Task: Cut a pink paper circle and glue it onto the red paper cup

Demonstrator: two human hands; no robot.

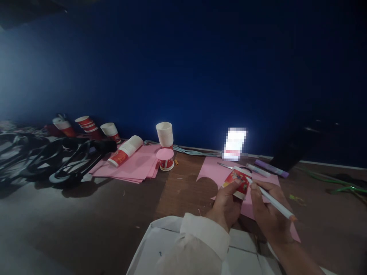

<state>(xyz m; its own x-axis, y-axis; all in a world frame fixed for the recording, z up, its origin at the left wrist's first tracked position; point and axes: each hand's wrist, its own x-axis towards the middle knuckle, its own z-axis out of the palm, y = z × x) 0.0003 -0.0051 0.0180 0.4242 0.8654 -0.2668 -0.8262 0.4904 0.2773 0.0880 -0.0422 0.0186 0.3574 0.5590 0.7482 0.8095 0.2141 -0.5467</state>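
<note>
My left hand [226, 204] is closed around a red printed paper cup [237, 181], which is tilted on its side above pink paper. In my right hand [269, 210] is a white pen [276, 204] with an orange end, its other end at the cup's right side. Whether the tip touches the cup I cannot tell. Beneath both hands lies a cut sheet of pink paper [208, 170] with a curved piece taken out. Scissors [225, 165] rest on it just behind the cup, partly hidden by it.
Purple marker [271, 168] lies behind my right hand. Stacked paper cups [165, 133] stand left of centre by a pink disc [165, 154]. Further left are pink sheets [143, 164], a lying cup stack [126, 151] and black straps [77, 160]. A white box [151, 240] sits before me.
</note>
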